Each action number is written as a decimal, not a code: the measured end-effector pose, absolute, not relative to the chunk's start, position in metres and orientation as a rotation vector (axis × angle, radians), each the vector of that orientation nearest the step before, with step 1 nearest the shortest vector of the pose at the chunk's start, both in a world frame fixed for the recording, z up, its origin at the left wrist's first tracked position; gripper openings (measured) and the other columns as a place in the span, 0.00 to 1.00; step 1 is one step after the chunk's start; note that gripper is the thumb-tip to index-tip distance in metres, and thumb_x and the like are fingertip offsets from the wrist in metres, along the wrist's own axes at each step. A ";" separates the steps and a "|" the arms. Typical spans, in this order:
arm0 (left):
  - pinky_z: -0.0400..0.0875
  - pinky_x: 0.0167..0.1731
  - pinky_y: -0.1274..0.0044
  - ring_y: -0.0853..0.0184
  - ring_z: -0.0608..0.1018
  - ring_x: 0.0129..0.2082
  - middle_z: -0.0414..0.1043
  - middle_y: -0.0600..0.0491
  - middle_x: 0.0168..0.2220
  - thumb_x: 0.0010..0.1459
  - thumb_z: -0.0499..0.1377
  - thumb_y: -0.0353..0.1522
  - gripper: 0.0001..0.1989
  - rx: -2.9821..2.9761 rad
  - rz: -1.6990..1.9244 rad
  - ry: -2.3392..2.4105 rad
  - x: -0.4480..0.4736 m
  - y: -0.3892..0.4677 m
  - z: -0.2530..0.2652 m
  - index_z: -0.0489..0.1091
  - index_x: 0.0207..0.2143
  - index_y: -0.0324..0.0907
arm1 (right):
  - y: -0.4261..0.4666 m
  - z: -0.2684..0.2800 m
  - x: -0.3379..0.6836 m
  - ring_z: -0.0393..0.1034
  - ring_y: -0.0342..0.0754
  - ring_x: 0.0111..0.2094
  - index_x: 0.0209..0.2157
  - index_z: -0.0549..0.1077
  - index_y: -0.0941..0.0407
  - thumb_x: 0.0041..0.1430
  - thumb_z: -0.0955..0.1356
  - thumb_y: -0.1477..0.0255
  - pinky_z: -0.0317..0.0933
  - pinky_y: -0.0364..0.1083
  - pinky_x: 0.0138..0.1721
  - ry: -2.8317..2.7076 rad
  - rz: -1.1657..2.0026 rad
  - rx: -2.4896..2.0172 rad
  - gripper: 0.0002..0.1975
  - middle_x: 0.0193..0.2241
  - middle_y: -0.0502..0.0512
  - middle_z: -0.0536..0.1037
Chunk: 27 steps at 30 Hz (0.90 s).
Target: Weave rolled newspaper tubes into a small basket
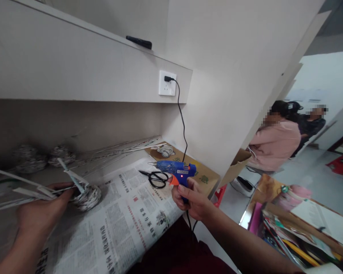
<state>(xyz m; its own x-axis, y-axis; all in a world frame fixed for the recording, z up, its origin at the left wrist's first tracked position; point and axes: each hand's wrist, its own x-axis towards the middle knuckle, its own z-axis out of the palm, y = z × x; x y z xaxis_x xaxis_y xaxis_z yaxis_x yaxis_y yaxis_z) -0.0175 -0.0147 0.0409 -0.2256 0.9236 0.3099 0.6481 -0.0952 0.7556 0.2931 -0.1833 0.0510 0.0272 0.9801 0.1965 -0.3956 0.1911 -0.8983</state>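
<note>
My right hand [190,196] is wrapped round the handle of a blue glue gun [171,167] with an orange trigger and a small lit red light. The gun's nozzle points left. At the left, my left hand [45,209] grips a small woven paper basket [87,197] from which rolled paper strips [25,194] stick out. Some of its fingers are hidden behind the weave and strips. Black-handled scissors [156,179] lie on the newspaper [125,213] just below the gun's nozzle.
Two woven pieces [61,154] and long paper sticks [122,148] lie at the back. A black cord [183,121] runs from the wall socket [167,83]. A cardboard sheet [205,177] lies beneath the gun. At right stand a box of tools [300,243] and a seated person [277,144].
</note>
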 end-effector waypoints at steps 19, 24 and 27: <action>0.73 0.41 0.71 0.57 0.80 0.37 0.79 0.49 0.33 0.43 0.60 0.37 0.14 1.605 1.290 1.583 -0.018 -0.007 0.022 0.75 0.33 0.40 | -0.174 0.049 0.285 0.52 0.37 0.18 0.40 0.69 0.55 0.61 0.66 0.58 0.38 0.38 0.16 -1.064 1.386 -0.737 0.14 0.22 0.46 0.59; 0.73 0.33 0.73 0.60 0.79 0.32 0.78 0.49 0.31 0.42 0.60 0.36 0.12 1.550 1.274 1.511 -0.006 -0.026 0.037 0.74 0.30 0.40 | -0.162 0.048 0.270 0.52 0.36 0.18 0.40 0.69 0.55 0.62 0.65 0.58 0.37 0.38 0.16 -1.097 1.447 -0.748 0.15 0.22 0.45 0.59; 0.71 0.28 0.75 0.63 0.77 0.27 0.77 0.51 0.26 0.43 0.59 0.35 0.10 1.526 1.243 1.421 -0.001 -0.035 0.046 0.74 0.28 0.40 | -0.155 0.046 0.261 0.53 0.36 0.18 0.39 0.68 0.55 0.62 0.64 0.58 0.38 0.38 0.17 -1.104 1.492 -0.759 0.15 0.22 0.45 0.59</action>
<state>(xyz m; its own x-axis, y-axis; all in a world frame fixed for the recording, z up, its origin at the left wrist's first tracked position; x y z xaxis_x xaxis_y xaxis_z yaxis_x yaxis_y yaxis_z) -0.0012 -0.0348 0.0460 -0.0616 0.9814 0.1816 0.3107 -0.1540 0.9379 0.2607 -0.1548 0.0463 -0.2174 0.9710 0.0996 -0.3791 0.0101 -0.9253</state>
